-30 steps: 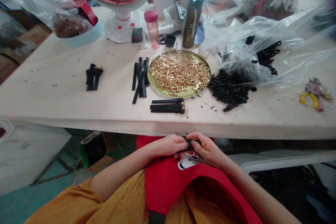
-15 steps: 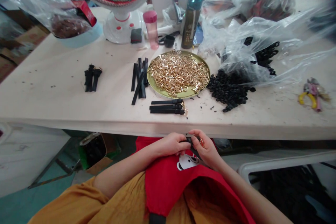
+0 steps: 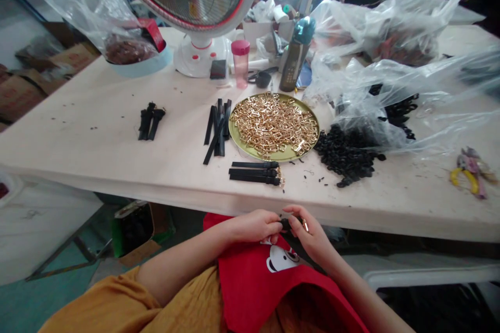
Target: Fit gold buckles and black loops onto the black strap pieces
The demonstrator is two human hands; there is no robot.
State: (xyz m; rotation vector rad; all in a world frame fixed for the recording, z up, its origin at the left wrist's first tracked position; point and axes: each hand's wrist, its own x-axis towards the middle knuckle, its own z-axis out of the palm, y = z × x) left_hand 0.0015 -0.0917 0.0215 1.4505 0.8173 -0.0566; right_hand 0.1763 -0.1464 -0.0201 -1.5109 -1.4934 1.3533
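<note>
Just in front of the table edge, over a red apron, my left hand (image 3: 261,226) and my right hand (image 3: 311,230) meet on a short black strap (image 3: 287,225). Both hands are closed around it, and fingers hide most of its length. A gold buckle (image 3: 305,225) shows among my right fingers. Above my hands on the table lie several black straps with gold buckles (image 3: 253,173), side by side. A round tray (image 3: 291,156) heaped with small gold buckles (image 3: 273,124) stands behind them. Loose flat black strips (image 3: 219,127) lie left of the tray.
Small black pieces (image 3: 346,153) spill from a clear plastic bag (image 3: 394,114) on the right. Yellow-handled pliers (image 3: 464,179) lie at the far right. A fan (image 3: 201,57), a pink bottle (image 3: 241,65) and a dark spray can (image 3: 294,60) stand behind. A black strap bundle (image 3: 150,121) lies left.
My view has tilted upward, so the table and hands sit lower in the picture. Both hands still hold the strap, with only small finger shifts.
</note>
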